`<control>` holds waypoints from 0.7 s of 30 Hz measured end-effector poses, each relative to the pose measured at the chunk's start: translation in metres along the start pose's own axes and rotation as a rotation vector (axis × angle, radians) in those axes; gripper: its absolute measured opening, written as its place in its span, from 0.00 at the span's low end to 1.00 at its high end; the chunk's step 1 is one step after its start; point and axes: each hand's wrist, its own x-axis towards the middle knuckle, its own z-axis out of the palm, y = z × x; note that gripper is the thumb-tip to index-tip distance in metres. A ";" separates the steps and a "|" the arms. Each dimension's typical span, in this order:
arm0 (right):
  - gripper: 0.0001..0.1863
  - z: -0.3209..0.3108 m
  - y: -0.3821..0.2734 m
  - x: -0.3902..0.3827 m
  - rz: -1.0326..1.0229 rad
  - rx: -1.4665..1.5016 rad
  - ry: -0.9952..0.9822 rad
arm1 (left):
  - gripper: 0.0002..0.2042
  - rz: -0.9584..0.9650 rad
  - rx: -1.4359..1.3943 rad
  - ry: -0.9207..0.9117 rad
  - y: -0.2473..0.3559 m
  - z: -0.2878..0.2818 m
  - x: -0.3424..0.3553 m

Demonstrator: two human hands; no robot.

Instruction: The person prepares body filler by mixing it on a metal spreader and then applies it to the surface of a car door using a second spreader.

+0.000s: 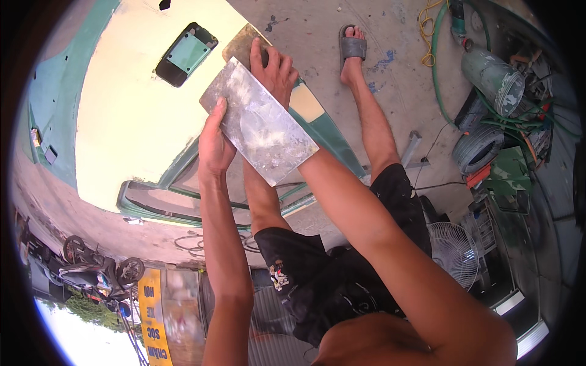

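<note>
My left hand (215, 143) grips one edge of a flat grey rectangular plate (262, 122), smeared with pale patches, its thumb lying on top. The plate stretches across my right wrist and hides part of it. Just beyond, my right hand (274, 73) has its fingers closed on a tan-grey flat spreader (241, 44), which lies against the upper edge of a vehicle door (134, 116). Cream filler coats most of that green door. A dark-rimmed handle recess (187, 55) sits left of the spreader, and the window frame (165, 201) is at its near side.
A sandaled foot (353, 49) stands on the concrete floor (317, 24). At right are a green hose (436, 79), a cylindrical tank (491, 79), a tyre (479, 148) and a fan (453, 253). A motorbike (101, 271) and a yellow sign (152, 317) are at lower left.
</note>
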 end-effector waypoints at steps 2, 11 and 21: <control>0.40 0.004 -0.006 0.005 0.057 -0.001 -0.088 | 0.20 0.011 -0.002 0.001 0.004 0.001 0.006; 0.35 0.000 0.001 -0.008 -0.040 0.069 -0.198 | 0.20 0.010 -0.056 -0.008 0.002 -0.003 -0.018; 0.39 0.001 -0.006 0.010 0.058 -0.009 0.015 | 0.21 0.037 -0.016 0.020 -0.002 0.013 0.008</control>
